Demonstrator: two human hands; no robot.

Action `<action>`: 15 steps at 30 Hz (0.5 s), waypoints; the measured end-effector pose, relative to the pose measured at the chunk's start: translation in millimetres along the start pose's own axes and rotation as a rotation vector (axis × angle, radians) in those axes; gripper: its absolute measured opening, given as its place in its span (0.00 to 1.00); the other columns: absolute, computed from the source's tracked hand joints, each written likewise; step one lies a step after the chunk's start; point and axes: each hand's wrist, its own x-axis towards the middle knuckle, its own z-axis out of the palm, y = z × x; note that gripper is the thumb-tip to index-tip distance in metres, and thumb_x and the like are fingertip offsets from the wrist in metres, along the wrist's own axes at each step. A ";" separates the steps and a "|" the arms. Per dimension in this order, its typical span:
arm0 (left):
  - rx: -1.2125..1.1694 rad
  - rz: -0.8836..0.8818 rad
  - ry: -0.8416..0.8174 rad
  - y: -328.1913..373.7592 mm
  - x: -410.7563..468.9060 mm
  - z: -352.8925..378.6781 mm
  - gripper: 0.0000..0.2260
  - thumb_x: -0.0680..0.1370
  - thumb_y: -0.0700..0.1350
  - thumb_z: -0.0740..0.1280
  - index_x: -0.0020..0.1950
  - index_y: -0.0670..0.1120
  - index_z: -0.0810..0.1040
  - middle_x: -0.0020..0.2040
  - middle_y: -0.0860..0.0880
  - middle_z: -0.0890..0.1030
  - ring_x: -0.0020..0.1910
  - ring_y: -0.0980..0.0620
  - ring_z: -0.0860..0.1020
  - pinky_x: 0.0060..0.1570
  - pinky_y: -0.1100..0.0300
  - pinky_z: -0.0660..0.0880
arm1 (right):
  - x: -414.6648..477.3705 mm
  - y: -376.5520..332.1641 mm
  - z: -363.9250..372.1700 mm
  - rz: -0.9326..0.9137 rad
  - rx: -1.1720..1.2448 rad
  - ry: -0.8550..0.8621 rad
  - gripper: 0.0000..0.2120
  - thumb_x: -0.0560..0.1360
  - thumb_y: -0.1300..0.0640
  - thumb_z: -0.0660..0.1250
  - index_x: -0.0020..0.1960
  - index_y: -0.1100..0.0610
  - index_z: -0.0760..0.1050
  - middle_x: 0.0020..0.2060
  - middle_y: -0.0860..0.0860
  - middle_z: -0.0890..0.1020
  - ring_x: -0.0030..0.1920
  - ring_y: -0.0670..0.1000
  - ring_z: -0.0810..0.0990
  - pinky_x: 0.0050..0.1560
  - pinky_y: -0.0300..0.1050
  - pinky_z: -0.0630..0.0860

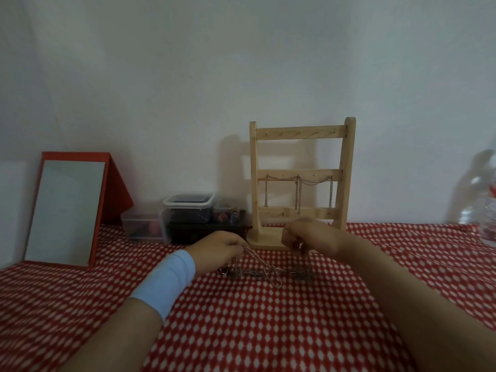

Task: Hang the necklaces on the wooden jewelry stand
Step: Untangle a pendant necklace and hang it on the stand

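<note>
A wooden jewelry stand (302, 135) with three hook rails stands at the back of the table against the wall. Two silver chains (299, 193) hang from its middle rail. In front of it a heap of silver necklaces (264, 272) lies on the cloth. My left hand (217, 247), with a pale blue wristband, pinches one chain and lifts its end off the heap. My right hand (308, 237) hovers above the right end of the heap with curled fingers; whether it holds a chain is too blurred to tell.
A red-and-white patterned cloth (255, 331) covers the table. A red-framed mirror (67, 210) leans at the back left. Clear plastic boxes (188, 210) and a dark case (206, 232) sit left of the stand. A clear bottle (483, 205) stands at the right edge.
</note>
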 end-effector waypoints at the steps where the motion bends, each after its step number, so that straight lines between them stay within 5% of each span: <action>1: -0.089 -0.023 0.011 0.1 -0.4 -2.9 0.09 0.82 0.43 0.62 0.52 0.49 0.82 0.45 0.51 0.83 0.44 0.55 0.81 0.49 0.64 0.75 | 1.7 -0.6 1.8 -0.020 0.009 0.025 0.16 0.83 0.54 0.55 0.40 0.56 0.73 0.40 0.52 0.78 0.42 0.53 0.75 0.46 0.48 0.75; 3: -0.230 -0.029 0.013 0.5 -1.4 -8.8 0.10 0.81 0.44 0.63 0.49 0.49 0.84 0.46 0.48 0.85 0.48 0.49 0.83 0.54 0.57 0.77 | 5.6 -4.6 8.8 -0.069 -0.017 0.030 0.13 0.80 0.48 0.59 0.44 0.52 0.77 0.45 0.50 0.81 0.45 0.51 0.79 0.50 0.48 0.76; 6: -0.497 0.047 0.000 6.0 -1.7 -14.0 0.14 0.81 0.41 0.61 0.39 0.44 0.82 0.37 0.49 0.83 0.40 0.52 0.80 0.50 0.54 0.73 | 8.2 -15.7 24.0 -0.119 0.003 -0.064 0.07 0.82 0.47 0.64 0.53 0.45 0.80 0.51 0.44 0.83 0.52 0.44 0.82 0.56 0.43 0.76; 9: -0.789 0.079 0.047 17.9 -5.0 -12.5 0.10 0.82 0.38 0.58 0.45 0.39 0.78 0.31 0.48 0.78 0.33 0.52 0.78 0.42 0.56 0.73 | 8.8 -20.5 30.1 -0.128 0.018 -0.053 0.05 0.80 0.50 0.69 0.51 0.48 0.83 0.49 0.46 0.86 0.52 0.45 0.84 0.62 0.47 0.78; 15: -1.123 0.090 0.106 26.3 -8.8 -13.0 0.10 0.83 0.39 0.55 0.46 0.40 0.73 0.32 0.48 0.77 0.27 0.53 0.72 0.36 0.57 0.75 | 9.3 -12.3 23.1 -0.092 0.138 -0.054 0.07 0.81 0.54 0.68 0.46 0.53 0.83 0.41 0.46 0.85 0.42 0.43 0.83 0.50 0.43 0.77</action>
